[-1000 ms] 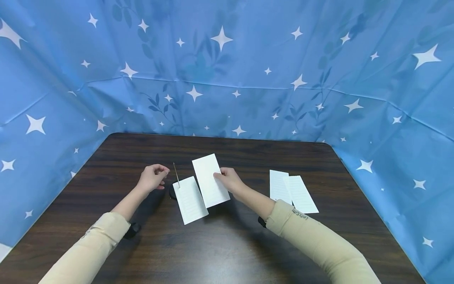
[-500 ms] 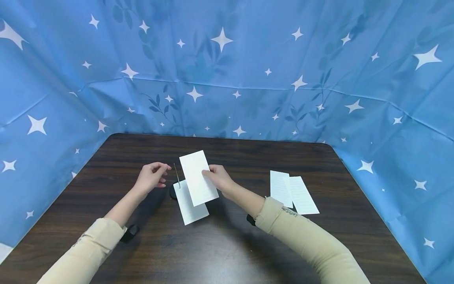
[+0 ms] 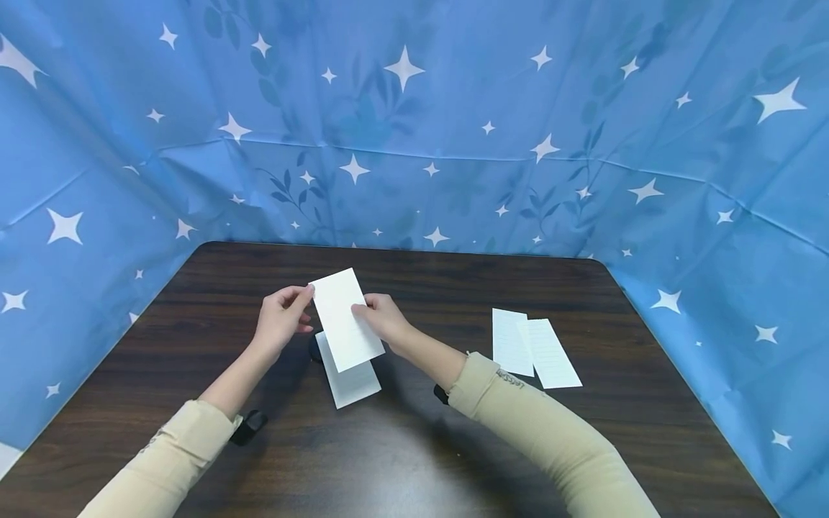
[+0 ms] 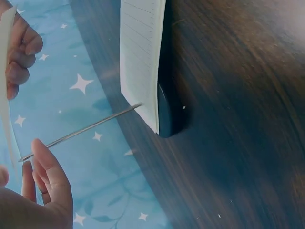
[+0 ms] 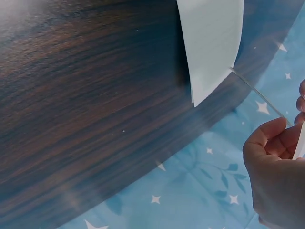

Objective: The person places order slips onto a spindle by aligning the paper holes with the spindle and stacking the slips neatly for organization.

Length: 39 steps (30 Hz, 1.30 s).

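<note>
My right hand (image 3: 383, 315) pinches the right edge of a white paper slip (image 3: 343, 324), which is raised and tilted above the table. The fingertips of my left hand (image 3: 280, 318) are at that slip's upper left corner, thumb overlapping it. Below is a receipt spike, its thin metal rod (image 4: 81, 132) rising from a black round base (image 4: 169, 112). Its tip is right at the raised slip, beside my left fingers; the head view hides the rod behind the slip. Lined paper slips (image 3: 352, 385) are pierced on the rod and sit low over the base.
Two more lined paper slips (image 3: 512, 342) (image 3: 552, 354) overlap on the right of the dark wooden table (image 3: 414, 460), by my right forearm. A blue curtain (image 3: 414, 108) with white stars hangs behind the table.
My right hand has carried the paper slip left and slightly away, over the spike. My left hand has shifted a little toward it, and its fingertips now meet the slip's corner.
</note>
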Tool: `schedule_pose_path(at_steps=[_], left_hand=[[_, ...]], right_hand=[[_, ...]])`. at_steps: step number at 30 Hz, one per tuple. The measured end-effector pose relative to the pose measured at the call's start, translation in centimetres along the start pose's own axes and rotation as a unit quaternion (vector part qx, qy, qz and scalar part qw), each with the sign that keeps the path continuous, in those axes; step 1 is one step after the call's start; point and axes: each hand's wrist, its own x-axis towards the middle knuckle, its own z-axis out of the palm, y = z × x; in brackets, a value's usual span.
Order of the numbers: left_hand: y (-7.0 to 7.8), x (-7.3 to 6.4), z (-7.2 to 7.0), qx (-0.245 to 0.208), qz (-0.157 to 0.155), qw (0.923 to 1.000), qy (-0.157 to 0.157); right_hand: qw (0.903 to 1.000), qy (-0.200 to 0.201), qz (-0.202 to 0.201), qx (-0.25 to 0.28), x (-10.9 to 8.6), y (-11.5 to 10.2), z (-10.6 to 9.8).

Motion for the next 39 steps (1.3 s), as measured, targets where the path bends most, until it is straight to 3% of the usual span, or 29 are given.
schedule_pose_path(at_steps=[21,39], left_hand=[[0.1,0.4,1.0,-0.015,-0.010,0.9993,0.032],[0.1,0.2,1.4,0.013,-0.006,0.9984,0.055]], right_hand=[[1.0000,-0.002,-0.004,0.004,0.5,-0.4,0.7],[0.9998,-0.001,-0.010,-0.015,0.7,-0.4,0.9]])
